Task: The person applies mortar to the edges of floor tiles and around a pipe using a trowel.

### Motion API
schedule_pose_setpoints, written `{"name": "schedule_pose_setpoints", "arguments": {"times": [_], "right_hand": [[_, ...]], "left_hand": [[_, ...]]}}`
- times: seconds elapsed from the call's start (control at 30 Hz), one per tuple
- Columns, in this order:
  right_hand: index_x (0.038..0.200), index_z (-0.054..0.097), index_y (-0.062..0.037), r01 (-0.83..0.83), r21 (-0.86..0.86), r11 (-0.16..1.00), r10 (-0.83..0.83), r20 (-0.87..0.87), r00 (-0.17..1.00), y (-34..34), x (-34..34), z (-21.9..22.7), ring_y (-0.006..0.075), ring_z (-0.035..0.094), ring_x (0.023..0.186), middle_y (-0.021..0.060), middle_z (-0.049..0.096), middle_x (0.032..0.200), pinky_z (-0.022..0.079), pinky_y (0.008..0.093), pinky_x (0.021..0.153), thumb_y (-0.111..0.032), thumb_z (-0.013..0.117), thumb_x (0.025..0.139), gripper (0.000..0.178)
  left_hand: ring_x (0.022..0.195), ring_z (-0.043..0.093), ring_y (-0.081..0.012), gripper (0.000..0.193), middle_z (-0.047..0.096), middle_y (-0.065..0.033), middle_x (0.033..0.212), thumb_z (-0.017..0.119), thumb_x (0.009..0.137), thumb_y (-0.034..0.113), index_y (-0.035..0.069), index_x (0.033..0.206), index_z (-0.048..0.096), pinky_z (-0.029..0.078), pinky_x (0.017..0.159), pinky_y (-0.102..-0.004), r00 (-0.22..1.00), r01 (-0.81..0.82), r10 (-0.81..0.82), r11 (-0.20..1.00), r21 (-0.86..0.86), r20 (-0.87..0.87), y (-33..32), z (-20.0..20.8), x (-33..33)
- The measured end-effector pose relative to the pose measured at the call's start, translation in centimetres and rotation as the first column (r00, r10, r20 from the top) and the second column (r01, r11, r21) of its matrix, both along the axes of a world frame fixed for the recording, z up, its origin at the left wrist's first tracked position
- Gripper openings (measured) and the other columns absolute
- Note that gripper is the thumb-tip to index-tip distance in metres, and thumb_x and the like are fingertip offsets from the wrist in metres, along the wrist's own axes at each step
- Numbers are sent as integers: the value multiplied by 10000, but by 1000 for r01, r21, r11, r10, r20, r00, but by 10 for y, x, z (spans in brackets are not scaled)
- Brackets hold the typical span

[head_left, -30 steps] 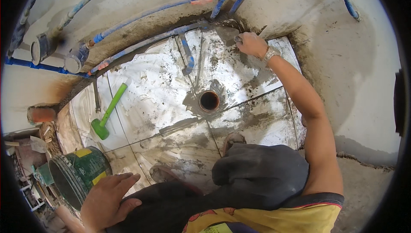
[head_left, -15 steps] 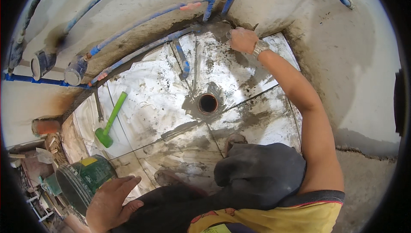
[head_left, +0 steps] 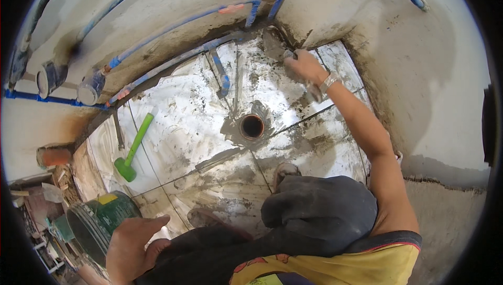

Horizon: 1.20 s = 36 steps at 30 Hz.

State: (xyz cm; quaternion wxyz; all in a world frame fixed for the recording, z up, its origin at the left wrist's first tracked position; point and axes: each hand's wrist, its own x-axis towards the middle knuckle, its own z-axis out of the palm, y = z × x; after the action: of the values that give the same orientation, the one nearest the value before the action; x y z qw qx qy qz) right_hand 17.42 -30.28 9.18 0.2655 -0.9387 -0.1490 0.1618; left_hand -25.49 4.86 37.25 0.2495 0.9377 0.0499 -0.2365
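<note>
My right hand [head_left: 305,67] is closed round the handle of a trowel near the far corner of the tiled floor. The grey, mortar-smeared trowel blade [head_left: 273,45] points toward the corner, over or on the dirty tiles; contact is hard to tell. White tiles [head_left: 178,112] streaked with grey mortar surround a round drain hole [head_left: 252,127], nearer to me than the trowel. At the lower left my left hand [head_left: 133,245] is held with fingers and thumb apart, holding nothing. Beside it a dark green bucket [head_left: 118,206] lies on its side.
A green mallet [head_left: 134,146] lies on the tiles at left. Blue pipes [head_left: 173,31] run along the far wall, and a short blue pipe [head_left: 223,75] juts over the floor. Two capped pipe stubs [head_left: 90,87] stand at the left. My bent knee [head_left: 319,204] is in front.
My right hand has drawn back slightly from the corner, toward me and to the right, bringing more of the trowel into sight. My left hand stays by the bucket, its fingers slightly shifted.
</note>
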Motion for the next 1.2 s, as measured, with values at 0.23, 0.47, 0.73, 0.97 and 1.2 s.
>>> {"name": "schedule_pose_setpoints", "arguments": {"times": [0.23, 0.47, 0.73, 0.97, 1.2], "right_hand": [[1051, 661, 40, 521, 452, 724, -238, -546, 804, 3, -113, -28, 229, 650, 694, 121, 683, 839, 573, 404, 693, -319, 580, 1031, 369], [1172, 569, -4, 899, 438, 20, -125, -891, 437, 39, -156, -53, 260, 690, 802, 121, 654, 944, 604, 439, 706, -261, 519, 1088, 275], [1190, 534, -27, 834, 552, -7, -11, -834, 552, 133, -65, -77, 300, 713, 936, 148, 623, 1095, 641, 514, 775, -322, 503, 1109, 307], [1075, 584, -23, 803, 591, -74, -32, -806, 591, 164, -7, -75, 247, 689, 777, 103, 636, 877, 561, 434, 653, -255, 556, 1048, 235], [1029, 630, 64, 593, 613, 521, -391, -447, 805, 84, -52, -87, 317, 707, 802, 198, 708, 879, 553, 456, 742, -307, 597, 1012, 373]], "left_hand": [[878, 750, -301, 180, 770, -122, 875, 851, 855, 181, 17, 857, 777, 529, 909, -432, 985, 21, -18, 1000, -20, 171, 12, 5, 13], [1078, 704, -411, 351, 741, -209, 1119, 822, 883, 220, -1, 1146, 755, 525, 1019, -445, 970, -43, 47, 999, -21, 240, 4, -16, 29], [1016, 695, -432, 430, 720, -234, 1094, 797, 894, 200, -11, 1260, 717, 543, 888, -449, 994, -26, 26, 1000, 4, -103, 1, 2, 23], [1302, 627, -421, 357, 699, -235, 1351, 660, 1002, 148, 0, 1325, 701, 452, 1129, -449, 946, -162, 169, 986, 47, -276, -6, 11, 23], [1242, 637, -444, 352, 706, -247, 1302, 633, 987, 114, -9, 1308, 706, 473, 1089, -456, 950, -133, 147, 989, 70, -276, -8, 8, 31]]}}
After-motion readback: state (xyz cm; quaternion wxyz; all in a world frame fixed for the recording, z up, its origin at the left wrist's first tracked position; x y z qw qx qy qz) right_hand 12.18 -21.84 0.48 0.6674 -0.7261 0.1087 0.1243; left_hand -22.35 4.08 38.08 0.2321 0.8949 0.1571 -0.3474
